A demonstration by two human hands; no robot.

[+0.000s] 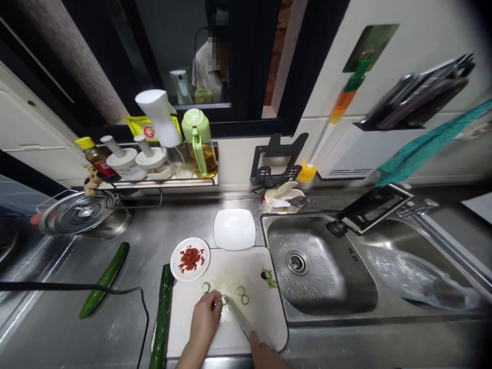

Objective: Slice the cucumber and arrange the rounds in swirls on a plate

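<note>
On the white cutting board (265, 312) my left hand (205, 320) is curled, its fingertips pinching a small cucumber piece (223, 300). My right hand (265, 353), at the frame's bottom edge, is closed on the handle of a knife (239, 319) whose blade lies angled beside the left fingertips. Thin cucumber rings (243, 294) lie loose on the board, another slice (206, 287) is by my left hand, and cucumber ends (268, 277) sit near the board's right edge. A whole cucumber (163, 315) lies along the board's left side.
A small plate of red goji berries (190, 260) and an empty white square plate (234, 229) stand behind the board. A second cucumber (104, 279) lies left by a black cable (69, 288). The steel sink (319, 271) is right; a pot lid (79, 212) and oil bottles (200, 146) are behind.
</note>
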